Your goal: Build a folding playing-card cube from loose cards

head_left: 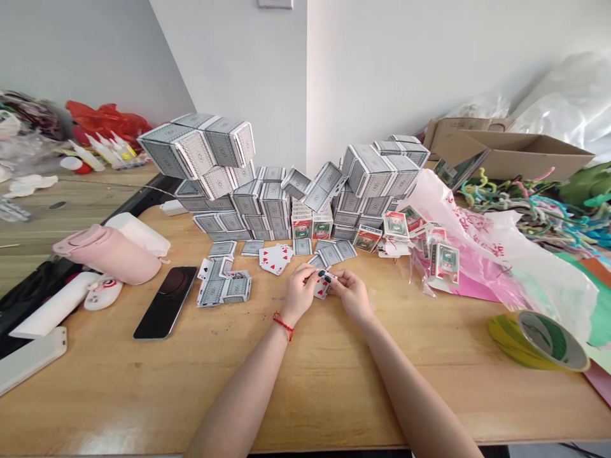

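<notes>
My left hand point(300, 294) and my right hand point(352, 295) meet over the middle of the table, both closed on one playing card point(323, 289) with red pips facing me. Just beyond them lie loose cards with patterned grey backs point(337, 252). Left of these is a small pile of face-up cards point(275, 259) with red pips. A partly built shape of folded cards point(223, 285) rests farther left. Behind stands a large structure of card cubes point(267, 202), with a tilted block of cards point(321, 186) across its middle.
A black phone point(165, 302), a pink bottle point(109, 253) and a white mouse point(102, 292) lie on the left. Card boxes point(396, 225), crumpled pink-white plastic point(470, 235) and a yellow tape roll point(539, 340) are on the right. An open cardboard box point(515, 154) stands behind.
</notes>
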`<state>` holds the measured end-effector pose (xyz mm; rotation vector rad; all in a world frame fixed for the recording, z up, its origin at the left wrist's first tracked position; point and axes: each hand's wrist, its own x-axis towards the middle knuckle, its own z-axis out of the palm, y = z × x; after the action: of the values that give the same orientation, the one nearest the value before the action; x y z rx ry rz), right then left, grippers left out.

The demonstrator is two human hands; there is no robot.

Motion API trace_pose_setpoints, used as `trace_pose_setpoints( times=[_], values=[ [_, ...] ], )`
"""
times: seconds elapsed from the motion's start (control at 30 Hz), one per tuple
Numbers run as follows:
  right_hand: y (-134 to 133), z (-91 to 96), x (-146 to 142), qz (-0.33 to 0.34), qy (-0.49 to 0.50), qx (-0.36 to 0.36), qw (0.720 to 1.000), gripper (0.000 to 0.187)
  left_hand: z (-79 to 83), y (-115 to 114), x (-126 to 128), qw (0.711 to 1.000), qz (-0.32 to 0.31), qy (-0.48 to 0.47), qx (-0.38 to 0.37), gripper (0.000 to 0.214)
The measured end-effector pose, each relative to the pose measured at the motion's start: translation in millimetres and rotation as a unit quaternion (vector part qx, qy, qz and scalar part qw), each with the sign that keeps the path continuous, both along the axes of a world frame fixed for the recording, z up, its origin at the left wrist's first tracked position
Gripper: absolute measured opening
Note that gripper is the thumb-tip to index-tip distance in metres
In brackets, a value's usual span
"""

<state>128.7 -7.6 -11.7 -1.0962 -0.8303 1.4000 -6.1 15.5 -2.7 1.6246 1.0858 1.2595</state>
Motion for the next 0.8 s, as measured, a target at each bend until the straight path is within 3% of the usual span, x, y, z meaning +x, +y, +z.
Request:
trace_pose_setpoints(
  times=[0.4,0.6,0.8],
  values=[
    [-2.1,-0.9,0.9,0.029,0.089,-0.026,0.995,0.023,-3.4,-4.7,10.6,0.986,0.022,-0.111,-0.124,0.028],
    [-3.2,1.7,2.9,0.029,0.013,-0.004,1.0,0.027,0.8,-6.9,7.1,0.999,0.021,0.02,-0.015,0.017],
    [-5.2,3.2,1.2,0.043,-0.048,0.024,0.998,0.027,-1.3,-8.2,6.1,0.997,0.03,0.063,0.013,0.015]
  ],
)
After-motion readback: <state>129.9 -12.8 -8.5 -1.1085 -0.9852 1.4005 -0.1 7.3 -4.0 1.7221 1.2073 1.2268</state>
